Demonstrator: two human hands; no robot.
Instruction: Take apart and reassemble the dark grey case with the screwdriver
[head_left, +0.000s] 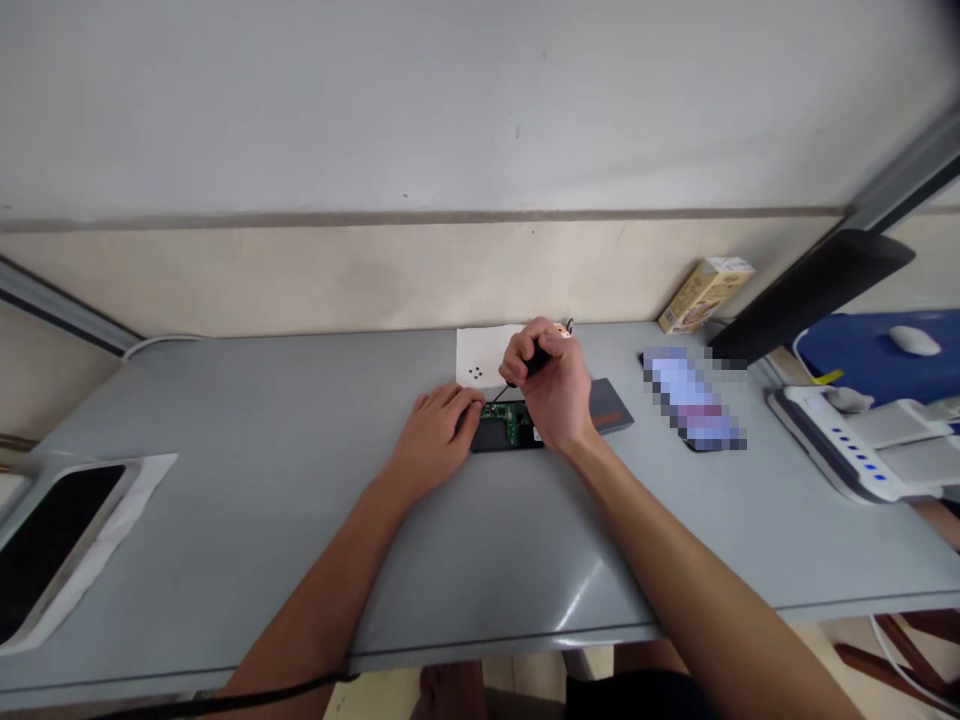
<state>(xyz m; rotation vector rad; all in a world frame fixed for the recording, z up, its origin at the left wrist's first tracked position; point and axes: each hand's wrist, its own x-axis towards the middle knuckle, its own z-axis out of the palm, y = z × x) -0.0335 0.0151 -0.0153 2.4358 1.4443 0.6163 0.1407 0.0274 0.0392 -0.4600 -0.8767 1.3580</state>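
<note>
A flat black device casing with a green circuit board (513, 424) lies open on the grey table in front of me. My left hand (436, 432) grips its left end, fingers at the far edge and thumb nearer me. In my right hand (553, 385), the fingers are wrapped round the black handle of a screwdriver (538, 358). Its thin shaft slants down to the left, and the tip is at the board beside my left fingertips; whether it sits in a screw is too small to tell. My right hand hides the casing's right part. Behind, several tiny dark screws lie on white paper (480, 350).
A dark grey box (609, 405) lies right of my right hand. Farther right are a phone (694, 400), a yellow carton (705, 293), a black upright object (814, 295) and a white multi-slot charger (847, 450). A black-screened tablet-like device (56, 540) rests at the left.
</note>
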